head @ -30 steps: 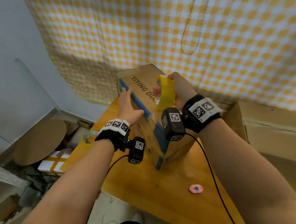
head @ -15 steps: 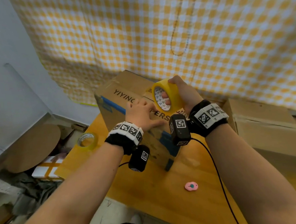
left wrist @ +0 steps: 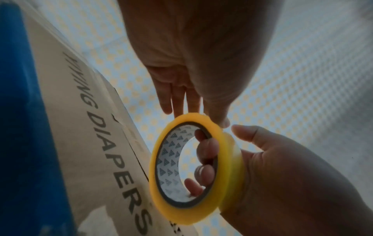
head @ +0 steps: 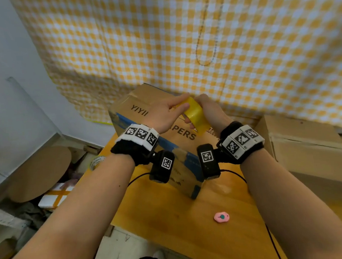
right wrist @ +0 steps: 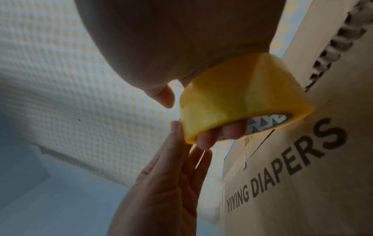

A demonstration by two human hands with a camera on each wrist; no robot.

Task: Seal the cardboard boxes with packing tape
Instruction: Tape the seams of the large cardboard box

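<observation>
Head view shows right hand (head: 209,114) gripping the tape roll (head: 195,117) above the box (head: 144,103) while straight left fingers (head: 179,105) feel for its end, probably.

- Yellow-and-white checked curtain (head: 200,36) hangs behind the desk (head: 172,220).
- Pink eraser-like object (head: 221,217) lies on the desk, near its front.
- Round cardboard disc (head: 39,173) leans at the far left, below desk level.
- Grey wall (head: 3,60) at the left.
</observation>
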